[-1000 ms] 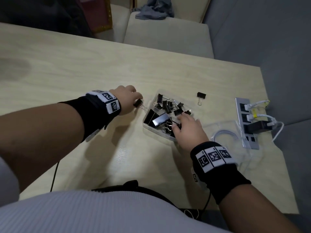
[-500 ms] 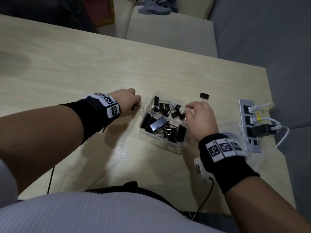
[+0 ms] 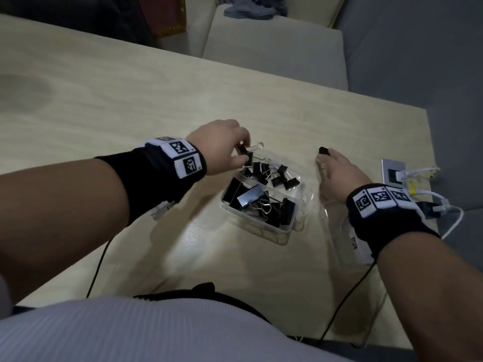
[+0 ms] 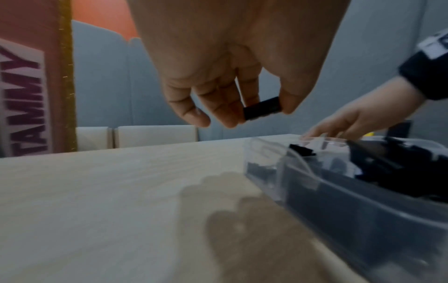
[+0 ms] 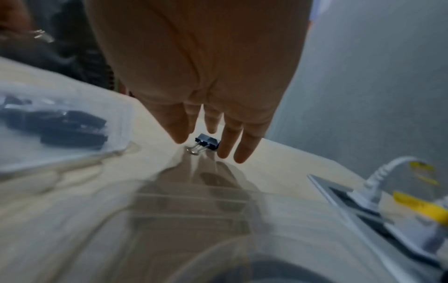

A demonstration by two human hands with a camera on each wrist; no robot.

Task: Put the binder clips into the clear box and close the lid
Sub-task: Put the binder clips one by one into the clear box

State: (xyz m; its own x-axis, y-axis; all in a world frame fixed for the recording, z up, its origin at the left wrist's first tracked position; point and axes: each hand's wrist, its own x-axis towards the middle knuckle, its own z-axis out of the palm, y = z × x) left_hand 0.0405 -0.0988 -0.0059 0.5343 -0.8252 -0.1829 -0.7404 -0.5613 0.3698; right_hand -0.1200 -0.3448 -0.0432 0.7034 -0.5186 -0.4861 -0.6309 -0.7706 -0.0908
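Left hand (image 4: 232,76) pinches a black binder clip (image 4: 263,108) above the far end of the clear box (image 3: 288,226), long axis slightly tilted; right hand (image 5: 206,107), fingers spread, reaches a loose clip (image 5: 208,144) on the table (image 3: 130,105), wire handles pointing toward the wrist; a pink sign reads "TAMMY" (image 4: 23,99)

Clear box (image 3: 287,226): a transparent plastic tray stood open on the pale wooden table, between the two hands, its rim uncovered.
Clips in box (image 3: 251,197): a jumble of black binder clips of mixed sizes with silver wire handles filled the tray, larger ones towards the near end, smaller ones at the far end.
Held clip (image 4: 263,109): a small black clip was pinched between left thumb and fingers, above the box's far-left corner.
Loose clip (image 5: 207,144): one small black clip lay on the table beyond the box, right fingertips spread around it.
Lid (image 3: 337,231): clear, flat on the table, right of the box.
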